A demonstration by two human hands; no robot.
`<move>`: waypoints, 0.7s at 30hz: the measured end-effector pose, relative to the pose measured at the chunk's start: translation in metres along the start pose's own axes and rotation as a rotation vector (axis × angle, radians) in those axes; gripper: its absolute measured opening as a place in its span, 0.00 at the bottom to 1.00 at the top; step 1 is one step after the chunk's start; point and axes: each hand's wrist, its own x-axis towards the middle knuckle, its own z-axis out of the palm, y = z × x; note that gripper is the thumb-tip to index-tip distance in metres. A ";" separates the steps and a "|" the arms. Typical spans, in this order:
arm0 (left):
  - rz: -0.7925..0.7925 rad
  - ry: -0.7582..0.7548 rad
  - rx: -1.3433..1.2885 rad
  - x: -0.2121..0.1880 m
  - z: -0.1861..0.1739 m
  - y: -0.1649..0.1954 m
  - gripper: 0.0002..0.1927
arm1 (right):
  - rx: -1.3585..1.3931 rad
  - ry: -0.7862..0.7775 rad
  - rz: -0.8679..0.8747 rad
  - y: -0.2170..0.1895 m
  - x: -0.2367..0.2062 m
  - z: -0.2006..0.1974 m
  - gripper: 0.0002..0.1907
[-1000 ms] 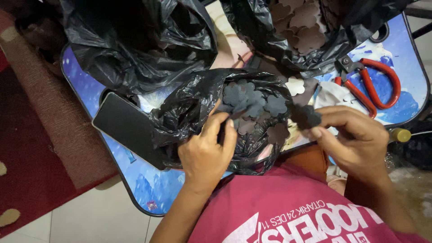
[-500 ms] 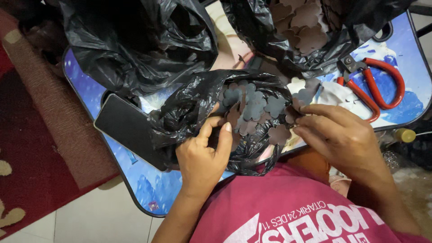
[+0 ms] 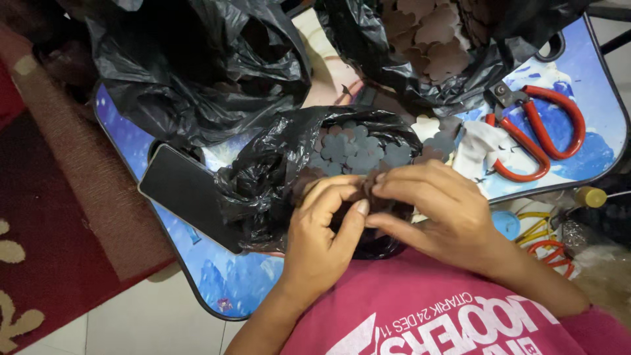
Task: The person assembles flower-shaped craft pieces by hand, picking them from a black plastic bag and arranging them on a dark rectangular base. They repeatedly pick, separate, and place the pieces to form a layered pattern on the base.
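Tabletop (image 3: 591, 141) space is crowded: big black bags (image 3: 197, 72) loom behind, and a smaller black bag (image 3: 263, 190) of dark flower-shaped cutouts (image 3: 355, 148) sags open at the near edge. Left hand (image 3: 322, 243) and right hand (image 3: 434, 217) meet over it, fingers pinching one small cutout (image 3: 369, 187) together. A slip could drop it off the edge; a nudge could tip the bag.

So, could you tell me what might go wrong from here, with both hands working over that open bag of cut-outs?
1. The left hand and right hand pinch a small flower-shaped piece above the open black bag; it could slip and be lost among the others.
2. The red-handled scissors lie near the right forearm, which might knock them.
3. The dark phone lies at the tray table's edge and could slide off.
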 end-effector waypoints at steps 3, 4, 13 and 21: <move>-0.024 0.003 0.022 -0.003 -0.001 -0.001 0.06 | 0.053 -0.030 0.069 0.003 -0.001 0.004 0.12; -0.008 0.001 0.044 -0.004 -0.003 -0.002 0.07 | 0.077 -0.027 0.106 0.005 -0.002 0.003 0.11; -0.083 0.188 0.446 -0.001 -0.015 -0.012 0.08 | 0.553 0.520 0.627 0.015 -0.019 -0.037 0.04; 0.086 0.297 0.718 0.003 -0.011 -0.012 0.22 | -0.268 0.183 0.269 0.023 -0.025 -0.037 0.09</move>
